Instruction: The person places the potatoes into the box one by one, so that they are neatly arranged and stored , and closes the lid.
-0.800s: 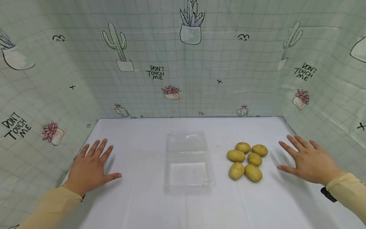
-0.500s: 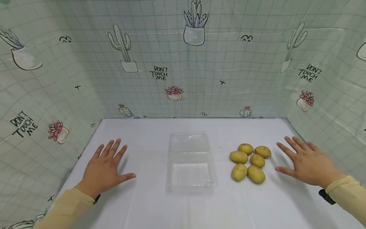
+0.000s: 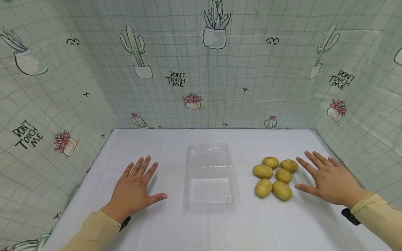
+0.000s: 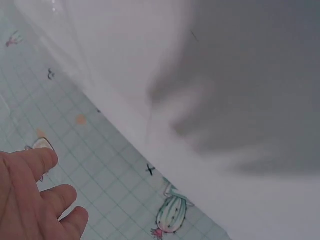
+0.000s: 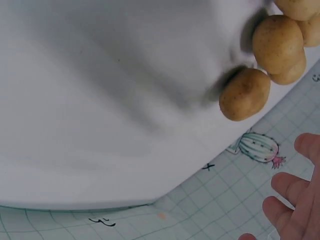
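Observation:
A clear plastic clamshell box (image 3: 208,190) lies opened out at the middle of the white table, its lid (image 3: 208,156) folded back toward the far edge. To its right sits a cluster of several yellow potatoes (image 3: 283,176). My left hand (image 3: 133,191) hovers left of the box, fingers spread and holding nothing. Over on the right, my right hand (image 3: 329,179) is spread out just beside the potatoes, its fingertips close to the outermost one. The right wrist view shows part of the cluster, with a potato (image 5: 245,95) nearest the fingers.
Grid-patterned cloth (image 3: 229,69) printed with cacti and lettering walls the table (image 3: 163,226) at the back and on both sides. Shadows of the hands fall on the white tabletop. A dark strap (image 3: 350,216) shows under the right wrist.
My left hand has moved right, toward the box. The right hand has shifted slightly left, nearer the potatoes. The box and potatoes stay where they were on the table, while the head view shifted a little.

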### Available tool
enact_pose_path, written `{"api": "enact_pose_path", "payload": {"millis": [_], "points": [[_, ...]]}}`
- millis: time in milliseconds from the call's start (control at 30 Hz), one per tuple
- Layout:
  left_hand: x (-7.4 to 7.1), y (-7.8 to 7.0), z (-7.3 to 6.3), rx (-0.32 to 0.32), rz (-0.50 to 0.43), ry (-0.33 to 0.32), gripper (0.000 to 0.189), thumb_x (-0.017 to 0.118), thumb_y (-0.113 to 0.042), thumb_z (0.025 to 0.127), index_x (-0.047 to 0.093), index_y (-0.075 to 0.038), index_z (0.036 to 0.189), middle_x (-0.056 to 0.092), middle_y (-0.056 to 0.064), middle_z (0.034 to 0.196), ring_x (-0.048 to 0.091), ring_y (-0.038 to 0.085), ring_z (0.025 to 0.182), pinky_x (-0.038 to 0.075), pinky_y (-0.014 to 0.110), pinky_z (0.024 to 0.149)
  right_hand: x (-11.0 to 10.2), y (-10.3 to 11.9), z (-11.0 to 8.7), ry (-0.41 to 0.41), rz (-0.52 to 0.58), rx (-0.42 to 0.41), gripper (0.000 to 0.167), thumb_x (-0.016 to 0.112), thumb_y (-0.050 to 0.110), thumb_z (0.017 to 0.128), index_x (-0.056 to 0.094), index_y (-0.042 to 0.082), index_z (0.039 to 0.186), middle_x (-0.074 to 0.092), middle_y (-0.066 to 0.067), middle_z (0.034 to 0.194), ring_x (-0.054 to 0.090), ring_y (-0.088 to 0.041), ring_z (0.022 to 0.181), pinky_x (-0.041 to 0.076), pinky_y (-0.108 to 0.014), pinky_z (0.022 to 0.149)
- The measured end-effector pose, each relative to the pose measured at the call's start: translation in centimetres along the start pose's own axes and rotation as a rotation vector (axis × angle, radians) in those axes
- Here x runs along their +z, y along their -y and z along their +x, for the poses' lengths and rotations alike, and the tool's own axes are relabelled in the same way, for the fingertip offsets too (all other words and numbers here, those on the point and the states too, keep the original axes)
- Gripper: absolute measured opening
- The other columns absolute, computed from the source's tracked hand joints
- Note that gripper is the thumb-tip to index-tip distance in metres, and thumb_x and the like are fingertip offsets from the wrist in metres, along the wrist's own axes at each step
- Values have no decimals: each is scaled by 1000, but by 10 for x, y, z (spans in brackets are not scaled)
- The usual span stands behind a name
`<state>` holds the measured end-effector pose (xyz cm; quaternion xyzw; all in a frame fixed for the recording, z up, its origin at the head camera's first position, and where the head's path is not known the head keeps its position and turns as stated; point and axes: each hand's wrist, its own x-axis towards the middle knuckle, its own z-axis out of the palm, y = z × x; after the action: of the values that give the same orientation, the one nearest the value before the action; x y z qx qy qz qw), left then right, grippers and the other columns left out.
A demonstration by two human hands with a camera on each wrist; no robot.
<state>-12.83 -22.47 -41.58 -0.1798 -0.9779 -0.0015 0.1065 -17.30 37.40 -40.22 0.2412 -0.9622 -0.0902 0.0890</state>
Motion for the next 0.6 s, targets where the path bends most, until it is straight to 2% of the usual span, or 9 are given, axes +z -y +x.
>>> {"api": "enact_pose_path", "payload": {"millis": [200,600], "points": [[6,-17,6,15,-48,-12,104,49,-85,81,40,-10,154,28,18,160,24,36,147,17,53,117,2,12,2,-11,40,-8,91,58,73,86,48,8,148,40,-25,150,36,-45,137,32,-67,102],[13,-49,20,61,-113,-24,104,48,-85,81,40,-12,154,29,16,160,25,33,147,17,51,118,11,31,6,-112,96,-49,85,64,68,85,54,6,142,45,-26,146,41,-44,132,37,-61,100]]}}
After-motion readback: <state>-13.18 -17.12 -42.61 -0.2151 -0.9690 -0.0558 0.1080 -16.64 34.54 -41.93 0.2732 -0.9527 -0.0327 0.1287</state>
